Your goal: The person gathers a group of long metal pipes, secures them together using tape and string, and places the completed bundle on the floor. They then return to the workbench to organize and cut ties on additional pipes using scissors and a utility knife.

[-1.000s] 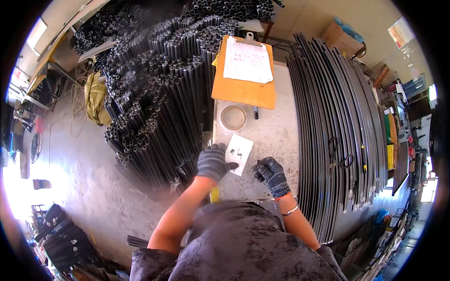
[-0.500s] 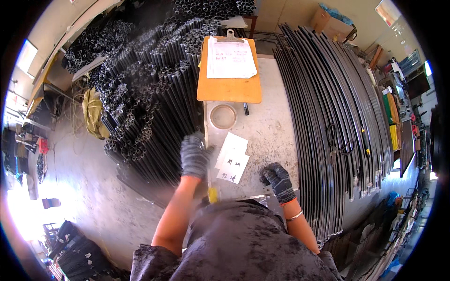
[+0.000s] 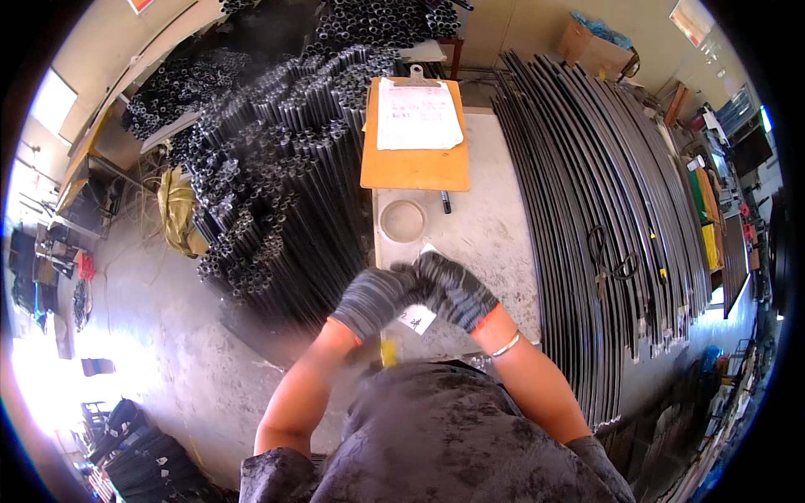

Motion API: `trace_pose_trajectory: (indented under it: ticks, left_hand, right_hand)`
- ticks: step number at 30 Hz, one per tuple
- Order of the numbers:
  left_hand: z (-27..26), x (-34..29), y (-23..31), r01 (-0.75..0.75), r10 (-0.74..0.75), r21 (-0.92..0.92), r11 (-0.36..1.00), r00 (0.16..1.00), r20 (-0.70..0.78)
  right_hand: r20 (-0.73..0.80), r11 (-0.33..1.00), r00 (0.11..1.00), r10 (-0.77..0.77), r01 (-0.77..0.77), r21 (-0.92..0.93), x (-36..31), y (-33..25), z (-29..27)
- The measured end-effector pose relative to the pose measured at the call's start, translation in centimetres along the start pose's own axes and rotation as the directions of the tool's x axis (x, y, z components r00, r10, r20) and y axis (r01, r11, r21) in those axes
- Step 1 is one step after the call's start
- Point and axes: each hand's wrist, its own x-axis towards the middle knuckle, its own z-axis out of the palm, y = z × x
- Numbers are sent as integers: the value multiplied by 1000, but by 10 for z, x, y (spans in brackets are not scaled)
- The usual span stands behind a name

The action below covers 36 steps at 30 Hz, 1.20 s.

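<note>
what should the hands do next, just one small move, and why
Probably ease the right hand slightly aside: it meets the left hand over the white paper, which shows only in part, so how the paper lies beneath them can't be checked.

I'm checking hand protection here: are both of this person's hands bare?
No, the left hand and the right hand each wear a dark grey striped glove.
</note>
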Motion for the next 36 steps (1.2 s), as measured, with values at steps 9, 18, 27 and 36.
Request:
trace_pose_trajectory:
  ticks: [9, 18, 27, 36]
  left_hand:
    - [-62, 17, -19, -233, -80, -422, 876, 793, -605]
    - [-161, 11, -9, -437, -277, -881, 183, 837, -473]
    - [-185, 2, -25, -696, -475, -648, -309, 704, -528]
    - [-164, -105, -92, 3, -292, -520, 854, 830, -475]
  right_hand:
    - [364, 605, 918, -159, 382, -698, 15, -83, 101]
    - [352, 341, 935, -36, 343, -876, 26, -132, 150]
    - [471, 414, 860, 197, 363, -835, 73, -79, 154]
    - [263, 274, 930, 256, 191, -942, 76, -98, 136]
